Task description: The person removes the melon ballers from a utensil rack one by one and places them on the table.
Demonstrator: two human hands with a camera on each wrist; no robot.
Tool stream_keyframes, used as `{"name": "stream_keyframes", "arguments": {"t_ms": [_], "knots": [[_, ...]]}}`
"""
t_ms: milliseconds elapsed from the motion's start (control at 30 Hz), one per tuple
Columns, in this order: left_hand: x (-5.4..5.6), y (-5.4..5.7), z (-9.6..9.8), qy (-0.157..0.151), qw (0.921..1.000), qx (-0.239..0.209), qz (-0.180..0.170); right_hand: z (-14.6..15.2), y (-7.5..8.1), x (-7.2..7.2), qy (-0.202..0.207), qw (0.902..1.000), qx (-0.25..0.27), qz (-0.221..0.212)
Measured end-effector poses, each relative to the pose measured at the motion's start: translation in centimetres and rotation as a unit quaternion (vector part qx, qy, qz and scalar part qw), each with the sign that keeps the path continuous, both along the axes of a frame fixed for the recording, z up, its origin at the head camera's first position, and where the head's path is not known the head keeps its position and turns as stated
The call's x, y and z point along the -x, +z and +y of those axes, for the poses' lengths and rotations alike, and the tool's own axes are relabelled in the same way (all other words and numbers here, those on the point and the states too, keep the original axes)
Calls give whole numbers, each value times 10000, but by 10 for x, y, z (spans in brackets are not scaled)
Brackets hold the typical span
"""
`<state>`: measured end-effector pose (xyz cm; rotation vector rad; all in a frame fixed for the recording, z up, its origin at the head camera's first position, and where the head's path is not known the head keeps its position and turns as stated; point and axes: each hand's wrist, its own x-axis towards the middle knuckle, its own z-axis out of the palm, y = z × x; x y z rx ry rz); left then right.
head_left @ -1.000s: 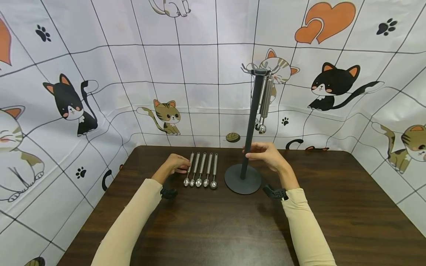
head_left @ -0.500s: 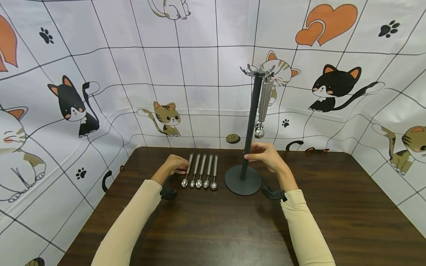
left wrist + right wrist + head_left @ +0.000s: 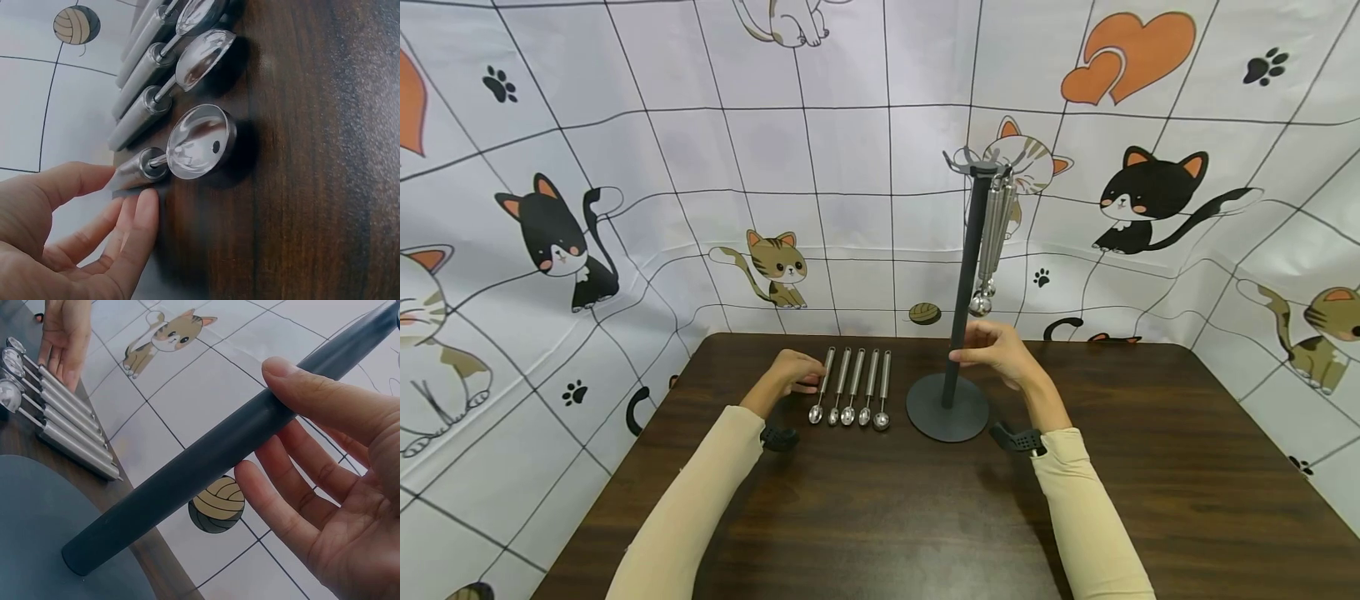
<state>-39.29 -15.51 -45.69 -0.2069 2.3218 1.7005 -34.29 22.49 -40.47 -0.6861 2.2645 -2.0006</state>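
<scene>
Several steel melon ballers lie in a row on the brown table, bowls toward me. At the left end of the row, my left hand (image 3: 792, 375) pinches the handle of the outermost melon baller (image 3: 201, 142), which has a small hole in its bowl. My right hand (image 3: 1000, 354) holds the dark grey pole (image 3: 187, 465) of an upright stand low down, thumb on the near side and fingers behind. The stand's round base (image 3: 928, 408) rests on the table right of the row. More steel utensils (image 3: 994, 225) with round ends hang from its hooks (image 3: 973, 167).
The table (image 3: 880, 517) stretches toward me and to the right. Behind it rises a white sheet (image 3: 850, 150) with a grid and cartoon cats, close to the table's back edge. Dark bands sit on both wrists.
The hanging utensils have swung left and toward me, closer to the pole. The leftmost melon baller has shifted slightly left with my left hand. My right hand stays on the pole.
</scene>
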Motion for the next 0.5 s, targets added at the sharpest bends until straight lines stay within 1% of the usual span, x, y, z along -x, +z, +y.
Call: {"name": "stream_keyframes", "arguments": {"t_ms": [100,233,367,500], "knots": [[-1,4,0,55,10000,42,50,1,-1,1,41,10000,17,29],[-1,17,4,-9,9995,9,305,2,-2,1,56,10000,23,22],[-3,37,19,-307,9962,-266,767,4,-3,2,57,10000,10,27],[-9,65,43,-709,9870,-651,1290,5,-3,2,89,10000,44,8]]}}
